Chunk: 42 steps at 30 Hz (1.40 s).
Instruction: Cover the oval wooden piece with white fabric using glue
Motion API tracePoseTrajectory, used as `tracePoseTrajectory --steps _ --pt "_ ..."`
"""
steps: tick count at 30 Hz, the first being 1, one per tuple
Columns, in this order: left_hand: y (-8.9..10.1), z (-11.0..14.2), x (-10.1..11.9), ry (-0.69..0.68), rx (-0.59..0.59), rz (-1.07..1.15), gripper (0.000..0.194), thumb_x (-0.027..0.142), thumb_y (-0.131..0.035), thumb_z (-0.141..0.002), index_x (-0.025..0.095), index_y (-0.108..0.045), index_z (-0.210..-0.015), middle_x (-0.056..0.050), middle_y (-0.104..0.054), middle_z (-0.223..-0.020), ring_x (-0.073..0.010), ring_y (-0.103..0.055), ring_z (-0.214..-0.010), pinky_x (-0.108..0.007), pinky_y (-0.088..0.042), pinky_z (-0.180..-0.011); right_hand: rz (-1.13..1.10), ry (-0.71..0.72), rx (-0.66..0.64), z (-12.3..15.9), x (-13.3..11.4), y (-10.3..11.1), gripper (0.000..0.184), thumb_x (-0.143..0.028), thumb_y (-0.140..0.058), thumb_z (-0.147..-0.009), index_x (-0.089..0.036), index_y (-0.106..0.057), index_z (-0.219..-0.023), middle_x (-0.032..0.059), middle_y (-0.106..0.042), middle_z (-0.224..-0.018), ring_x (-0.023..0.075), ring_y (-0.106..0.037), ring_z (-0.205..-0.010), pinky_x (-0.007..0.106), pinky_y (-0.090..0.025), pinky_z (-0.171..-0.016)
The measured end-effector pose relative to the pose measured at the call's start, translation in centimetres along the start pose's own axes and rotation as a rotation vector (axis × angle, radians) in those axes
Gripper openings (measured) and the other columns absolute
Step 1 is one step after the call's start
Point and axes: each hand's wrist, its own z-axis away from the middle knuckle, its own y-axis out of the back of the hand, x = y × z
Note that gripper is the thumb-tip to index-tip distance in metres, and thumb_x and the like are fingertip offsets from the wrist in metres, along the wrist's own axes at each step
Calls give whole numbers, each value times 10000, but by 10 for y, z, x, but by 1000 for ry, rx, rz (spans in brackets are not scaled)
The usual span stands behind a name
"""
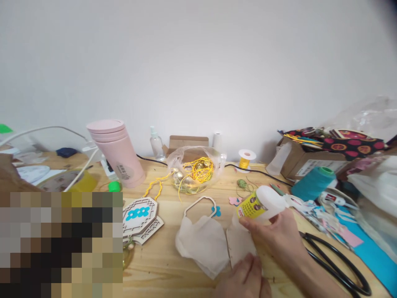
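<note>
My right hand (281, 238) is closed around a white glue bottle (263, 203) with a yellow label, its tip pointing down-left toward a thin pale wooden piece (240, 244) on the table. My left hand (245, 279) rests low at the frame's bottom edge, fingers pressed on the near end of that piece. Just left lie a crumpled white tissue (200, 244) and a wooden frame outline (200, 205).
Pink tumbler (116, 151), plastic bag of yellow cord and gold bells (194, 169), yellow thread spool (245, 159), teal thread cone (313, 182), black scissors (338, 265), laser-cut wooden ornament (139, 215), cardboard box (305, 159), black cable (257, 170) on the wooden table (164, 265).
</note>
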Motion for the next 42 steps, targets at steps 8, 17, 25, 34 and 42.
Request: tracePoseTrajectory --steps 8,17,25,34,42 --pt "0 -12 -8 -118 63 -4 289 209 -376 -832 157 -660 -808 -98 -727 -880 -204 -688 -736 -248 -585 -594 19 17 35 -6 1 10 211 -344 -717 -603 -164 -646 -687 59 -710 -689 239 -655 -639 296 -525 -558" --pt "1 -15 -8 -146 -11 -11 302 180 -374 -819 150 -669 -766 -124 -715 -912 -231 -678 -786 -271 -589 -604 18 18 -72 -5 7 7 262 -337 -736 -585 -167 -656 -767 34 -700 -686 219 -646 -620 275 -522 -530" --pt "-2 -11 -9 -132 14 -26 294 190 -382 -818 156 -673 -794 -121 -715 -911 -230 -685 -749 -273 -592 -595 -2 13 -112 -5 8 8 251 -323 -746 -582 -179 -641 -758 17 -691 -683 200 -639 -619 259 -515 -537" --pt "4 -17 -1 -80 106 -24 313 190 -366 -829 161 -669 -759 -98 -733 -840 -209 -691 -720 -269 -586 -624 -11 1 -198 -2 7 13 247 -300 -762 -558 -191 -630 -737 4 -687 -675 203 -639 -613 258 -515 -528" --pt "1 -13 -3 -42 34 23 285 198 -383 -819 154 -663 -859 -95 -726 -884 -209 -684 -767 -271 -585 -663 -64 -44 -269 2 3 8 202 -305 -737 -569 -192 -630 -698 20 -685 -658 221 -640 -599 283 -521 -515"
